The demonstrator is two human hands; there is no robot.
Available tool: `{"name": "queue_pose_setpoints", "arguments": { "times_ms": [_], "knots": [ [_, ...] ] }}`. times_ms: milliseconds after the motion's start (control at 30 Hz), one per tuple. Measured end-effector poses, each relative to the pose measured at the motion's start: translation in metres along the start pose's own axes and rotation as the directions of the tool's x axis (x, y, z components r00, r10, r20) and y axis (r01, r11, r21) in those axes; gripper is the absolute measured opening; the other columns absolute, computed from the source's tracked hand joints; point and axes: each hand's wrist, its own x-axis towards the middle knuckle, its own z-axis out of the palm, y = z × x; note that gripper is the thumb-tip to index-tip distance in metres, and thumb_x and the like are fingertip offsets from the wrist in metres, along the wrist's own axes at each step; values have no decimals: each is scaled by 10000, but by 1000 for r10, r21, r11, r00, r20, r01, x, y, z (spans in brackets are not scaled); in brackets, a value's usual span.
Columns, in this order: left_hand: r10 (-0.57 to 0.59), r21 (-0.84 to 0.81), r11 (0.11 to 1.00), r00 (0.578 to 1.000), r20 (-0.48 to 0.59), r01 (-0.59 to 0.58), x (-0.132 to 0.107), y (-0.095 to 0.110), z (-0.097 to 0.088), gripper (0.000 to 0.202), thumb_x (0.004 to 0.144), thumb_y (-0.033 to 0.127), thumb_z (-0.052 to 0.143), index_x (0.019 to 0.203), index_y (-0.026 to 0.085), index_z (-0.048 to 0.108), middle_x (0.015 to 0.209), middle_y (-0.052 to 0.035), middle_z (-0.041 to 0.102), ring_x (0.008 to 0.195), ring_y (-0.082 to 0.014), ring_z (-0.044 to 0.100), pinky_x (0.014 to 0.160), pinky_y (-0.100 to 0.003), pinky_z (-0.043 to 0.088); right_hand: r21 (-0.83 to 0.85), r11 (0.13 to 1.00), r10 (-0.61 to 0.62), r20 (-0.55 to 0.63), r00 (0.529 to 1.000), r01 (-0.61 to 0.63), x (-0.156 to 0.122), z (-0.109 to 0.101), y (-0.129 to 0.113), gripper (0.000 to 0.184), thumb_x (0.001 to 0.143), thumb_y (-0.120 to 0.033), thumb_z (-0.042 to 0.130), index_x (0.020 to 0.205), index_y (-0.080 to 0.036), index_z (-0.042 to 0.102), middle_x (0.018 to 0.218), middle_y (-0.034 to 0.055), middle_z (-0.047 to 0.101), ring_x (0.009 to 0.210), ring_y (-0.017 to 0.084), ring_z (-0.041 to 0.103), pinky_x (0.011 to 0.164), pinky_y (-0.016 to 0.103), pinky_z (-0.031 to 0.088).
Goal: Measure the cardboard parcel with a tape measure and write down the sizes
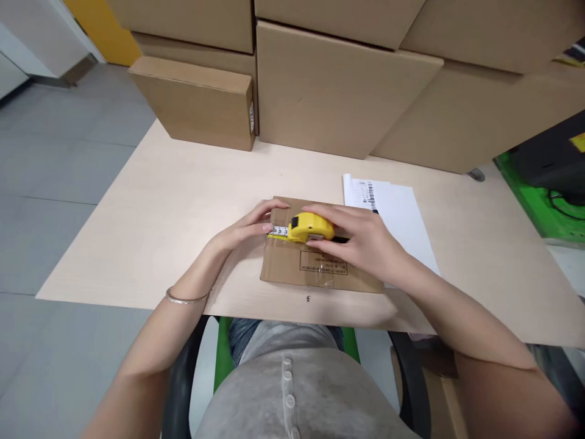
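While the yellow tape measure (315, 225) is grasped by the right hand (368, 238) atop the cardboard box (280, 262) at the frame's centre, its blade (280, 231) is held at the box's left edge by the left hand (240, 231), and white paper (404, 213) is laid on the desk (173, 210) right of centre.

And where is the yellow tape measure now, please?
Near the middle of the head view, the tape measure is in the right hand, over the small box, its strip reaching the left hand.

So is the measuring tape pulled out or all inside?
Out a bit: a numbered strip shows between the yellow case and the left hand.
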Motion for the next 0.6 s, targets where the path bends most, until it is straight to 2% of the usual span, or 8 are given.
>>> {"name": "queue_pose_setpoints", "arguments": {
  "times_ms": [133,233,333,433,600],
  "knots": [
    [22,67,997,999,41,-25,-1,5,-3,549,921,564,686,1422,350,624,1494,-80,550,1359,-357,473,1164,-523,367,-13,994,108,-48,993,-108,-50,-30,26,479,955,-326,761,1430,-329,694,1347,40,778,1150,290,768,997,451,636],
    [46,56,997,997,63,-50,-1,5,-4,541,924,548,679,1423,350,607,1482,-86,537,1314,-348,495,1121,-517,405,-22,980,192,-132,972,-196,-93,-53,56,496,911,-350,811,1399,-353,723,1361,10,775,1168,292,770,1065,472,625],
    [43,67,997,997,61,-47,-1,5,-4,537,932,534,665,1431,350,596,1486,-88,530,1341,-351,482,1136,-523,398,44,956,293,-192,937,-290,-124,-66,81,513,867,-394,848,1367,-331,748,1363,24,773,1192,321,762,1119,528,598],
    [28,103,994,999,31,-31,-3,5,-5,547,923,545,668,1427,344,604,1466,-91,549,1362,-360,473,1154,-525,390,82,941,338,-194,921,-328,-132,-67,90,495,864,-401,851,1343,-317,757,1342,35,781,1173,317,767,1102,533,608],
    [-3,114,993,1000,-24,6,-5,6,-6,552,895,580,691,1389,337,651,1376,-101,598,1255,-354,533,1086,-500,447,52,941,338,-154,928,-334,-122,-67,84,462,893,-373,824,1348,-375,743,1371,32,764,1241,316,737,1108,518,598]
  ]
}}
